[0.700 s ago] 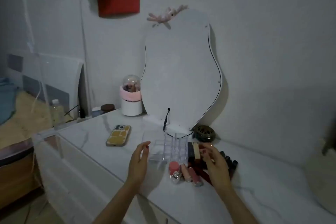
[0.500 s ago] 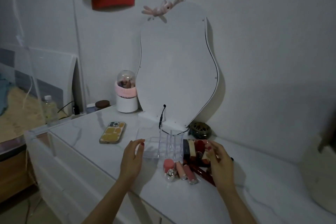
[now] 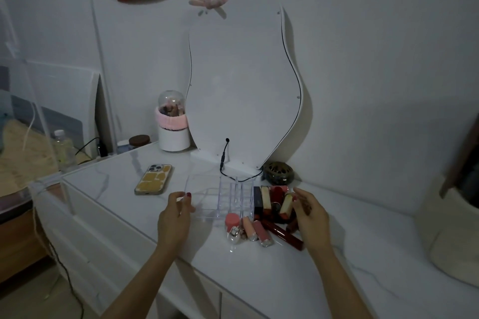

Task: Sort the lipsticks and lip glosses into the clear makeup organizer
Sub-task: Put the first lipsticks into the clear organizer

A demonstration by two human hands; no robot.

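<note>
While the sorting has barely begun, the entries read as follows.

Organizer: clear makeup organizer (image 3: 223,197) stands on the white marble-look tabletop (image 3: 259,274), just left of the pile; hard see-through plastic, a square grid of cells beside an open tray part; no tube shows inside.
Left hand: left hand (image 3: 174,217) rests at the organizer's left edge, fingers loosely curled, fingertips touching the rim; whether it truly grips, I cannot tell.
Right hand: right hand (image 3: 308,211) pinches a cream-and-red lipstick (image 3: 286,204) over the pile.
Pile: lipsticks and lip glosses (image 3: 259,228), smooth round and square tubes, pink, nude, dark red, some with silver caps; lying side by side, touching.
Risk, rolling: round tubes probably roll toward the table's front edge if nudged.
Risk, organizer: light slick plastic likely slides or tips if a tube catches a cell wall.
Risk, light: dim room and transparent walls make cells hard to judge.
</note>
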